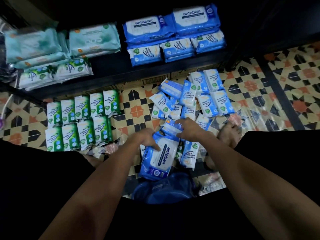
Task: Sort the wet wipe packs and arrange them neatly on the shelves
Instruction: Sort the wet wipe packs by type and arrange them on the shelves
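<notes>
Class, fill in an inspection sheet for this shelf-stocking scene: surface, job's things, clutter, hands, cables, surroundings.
Surface: patterned tiled floor.
Job's things: green pine packs in two neat rows; blue fragrance packs in a loose heap; sorted packs on the black shelf.
Clutter: blue bag by the knees.
Hands: left hand holds the large antabax pack; right hand grips a smaller blue pack.
Cables: white cord, far left.
Surroundings: dim; bare foot.
</notes>
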